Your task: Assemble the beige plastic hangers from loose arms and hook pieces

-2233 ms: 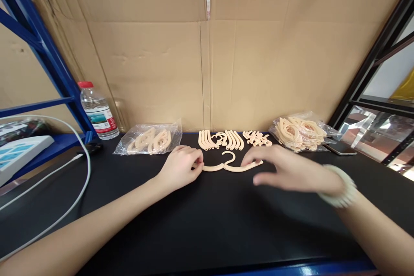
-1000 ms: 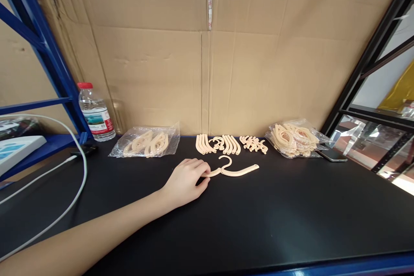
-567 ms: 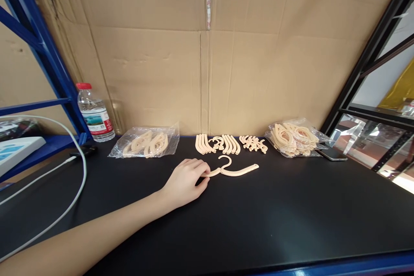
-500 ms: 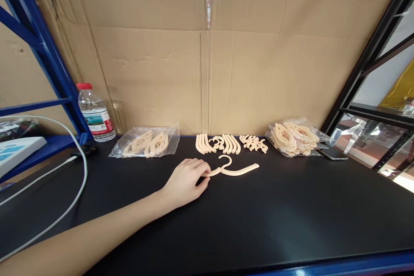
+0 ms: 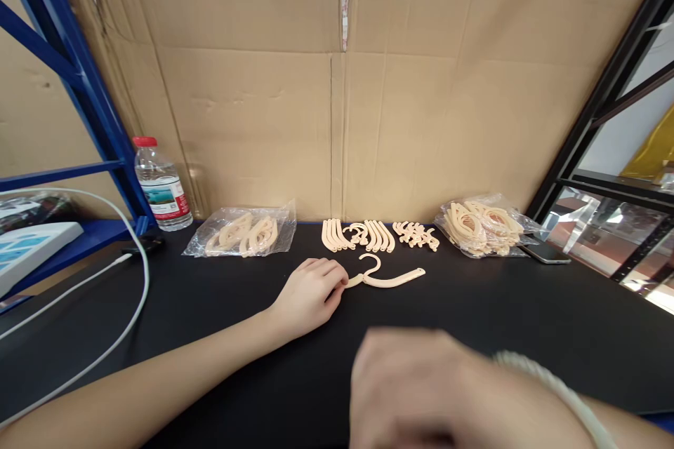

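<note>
A cream-coloured clothes hanger [image 5: 392, 280] lies on the black table, its hook pointing toward the cardboard and one arm stretching right. My left hand [image 5: 313, 298] is closed around the end of its left arm, which the fingers partly hide. Close to the camera, my right hand [image 5: 415, 386] is blurred by motion, with a braided band on the wrist. It is apart from the hanger, and its fingers cannot be made out. Behind the hanger lie rows of curved hanger arms [image 5: 379, 236], several loose hooks [image 5: 358, 232] and a pile of small connector pieces [image 5: 415, 235].
One clear bag [image 5: 239, 233] of cream parts lies back left, another bag [image 5: 481, 226] back right beside a phone [image 5: 547, 251]. A water bottle [image 5: 162, 186] stands at the left near a white cable [image 5: 142, 287]. A cardboard wall [image 5: 253, 112] closes off the back.
My right hand has come into view at the lower right. My left hand stays on the hanger's left arm. The whole view has shifted slightly.
</note>
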`<state>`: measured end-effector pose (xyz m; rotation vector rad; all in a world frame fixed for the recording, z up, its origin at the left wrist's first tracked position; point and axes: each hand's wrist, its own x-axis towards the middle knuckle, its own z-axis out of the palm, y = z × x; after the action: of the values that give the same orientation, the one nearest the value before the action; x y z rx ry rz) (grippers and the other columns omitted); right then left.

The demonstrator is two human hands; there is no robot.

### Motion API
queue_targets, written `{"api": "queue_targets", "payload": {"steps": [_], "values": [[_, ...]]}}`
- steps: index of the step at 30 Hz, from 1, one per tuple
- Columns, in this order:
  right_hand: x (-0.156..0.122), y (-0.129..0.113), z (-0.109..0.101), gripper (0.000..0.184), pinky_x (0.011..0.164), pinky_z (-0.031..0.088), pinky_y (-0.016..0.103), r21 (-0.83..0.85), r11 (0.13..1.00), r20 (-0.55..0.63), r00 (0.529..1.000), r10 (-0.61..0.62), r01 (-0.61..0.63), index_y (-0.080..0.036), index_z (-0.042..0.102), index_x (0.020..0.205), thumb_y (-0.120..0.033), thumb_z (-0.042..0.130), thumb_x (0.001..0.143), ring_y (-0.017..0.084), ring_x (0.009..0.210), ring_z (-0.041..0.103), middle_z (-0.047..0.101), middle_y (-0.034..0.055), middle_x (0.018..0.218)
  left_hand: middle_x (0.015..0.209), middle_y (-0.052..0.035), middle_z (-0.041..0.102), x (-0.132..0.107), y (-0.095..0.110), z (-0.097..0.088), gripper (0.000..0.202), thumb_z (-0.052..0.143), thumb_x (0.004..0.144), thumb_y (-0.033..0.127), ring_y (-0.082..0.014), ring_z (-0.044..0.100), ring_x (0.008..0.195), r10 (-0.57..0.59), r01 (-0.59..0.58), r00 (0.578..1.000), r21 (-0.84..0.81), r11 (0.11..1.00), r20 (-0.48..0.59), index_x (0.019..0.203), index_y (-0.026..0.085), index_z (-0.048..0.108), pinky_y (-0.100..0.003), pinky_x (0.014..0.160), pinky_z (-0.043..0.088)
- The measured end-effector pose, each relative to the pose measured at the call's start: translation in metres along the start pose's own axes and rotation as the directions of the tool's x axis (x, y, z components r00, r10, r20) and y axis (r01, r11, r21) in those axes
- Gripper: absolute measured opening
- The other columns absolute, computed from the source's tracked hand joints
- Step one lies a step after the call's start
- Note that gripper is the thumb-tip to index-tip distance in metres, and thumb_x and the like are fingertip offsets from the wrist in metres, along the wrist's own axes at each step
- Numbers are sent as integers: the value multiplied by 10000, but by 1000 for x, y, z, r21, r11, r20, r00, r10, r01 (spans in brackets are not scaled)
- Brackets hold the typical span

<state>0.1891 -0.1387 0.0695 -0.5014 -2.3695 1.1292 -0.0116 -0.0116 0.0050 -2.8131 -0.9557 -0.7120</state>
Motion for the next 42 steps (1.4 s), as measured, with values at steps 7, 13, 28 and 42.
{"api": "queue_targets", "payload": {"steps": [7, 13, 28, 42], "values": [[10, 116, -70, 15, 734, 496, 353, -697, 666, -305, 951, 58, -264, -162, 615, 851, -175, 611, 859, 217, 814, 572, 605, 63, 831, 862, -8, 653, 1, -8, 1, 159, 444, 891, 91, -172, 594, 767, 17, -17, 1000, 64, 998, -7, 849, 190, 561, -313, 710, 430], [-1, 147, -72, 99, 778, 493, 318, -650, 719, -357, 934, -6, -244, -167, 635, 892, -160, 542, 926, 189, 849, 570, 591, 60, 880, 879, -7, 662, 4, -23, 7, 164, 444, 904, 95, -177, 596, 788, -31, 32, 999, 66, 997, -12, 868, 193, 570, -315, 720, 448], [-10, 143, -76, 181, 809, 503, 367, -712, 639, -393, 919, -18, -292, -183, 631, 1003, -92, 521, 892, 221, 899, 583, 618, 71, 928, 958, -16, 688, 6, -21, 8, 173, 439, 902, 113, -186, 632, 862, -31, 31, 999, 22, 999, -24, 929, 207, 581, -343, 786, 477], [-15, 131, -86, 79, 674, 467, 297, -640, 683, -391, 915, 105, -352, -193, 631, 815, -145, 576, 843, 184, 770, 585, 620, 35, 809, 945, -25, 697, 5, -20, 7, 204, 419, 912, 124, -182, 633, 853, 15, -15, 999, 2, 1000, -29, 934, 204, 605, -348, 818, 466]]}}
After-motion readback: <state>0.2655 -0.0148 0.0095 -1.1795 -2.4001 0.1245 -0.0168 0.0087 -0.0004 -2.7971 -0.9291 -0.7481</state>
